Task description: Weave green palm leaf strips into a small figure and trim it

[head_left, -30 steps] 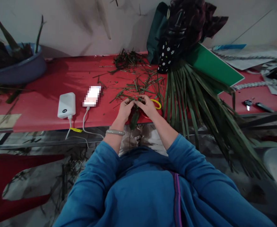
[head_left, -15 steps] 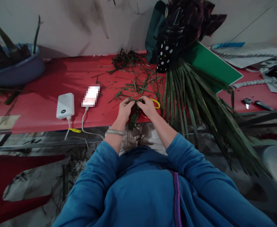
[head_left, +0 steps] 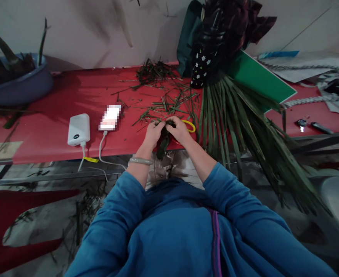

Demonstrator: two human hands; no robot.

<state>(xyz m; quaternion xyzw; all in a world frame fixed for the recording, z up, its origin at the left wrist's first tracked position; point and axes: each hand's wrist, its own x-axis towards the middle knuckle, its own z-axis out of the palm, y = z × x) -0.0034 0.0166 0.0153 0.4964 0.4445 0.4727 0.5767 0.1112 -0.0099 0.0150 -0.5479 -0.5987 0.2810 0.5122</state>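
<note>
Both of my hands meet over the near edge of the red table [head_left: 100, 148]. My left hand [head_left: 153, 132] is closed on a dark green strip of palm leaf [head_left: 163, 146], whose end hangs down between my wrists. Fingers pinched, my right hand [head_left: 177, 130] grips the same leaf from the other side, thumbs close together. How the leaf is folded under my fingers is hidden. Just behind my right hand a yellow ring-shaped handle [head_left: 191, 126] shows. Leaf scraps [head_left: 165, 107] lie scattered beyond my hands.
A large palm frond [head_left: 224, 115] droops over the table edge at right, by a flowered black item [head_left: 202, 67] and a green board [head_left: 262, 79]. On the left are a phone [head_left: 111, 117], a white power bank [head_left: 79, 129] with cables, and a blue basin [head_left: 19, 88].
My fingers have shifted slightly on the leaf, with the right hand's fingers curling a little more over it. The hands otherwise stay in the same place.
</note>
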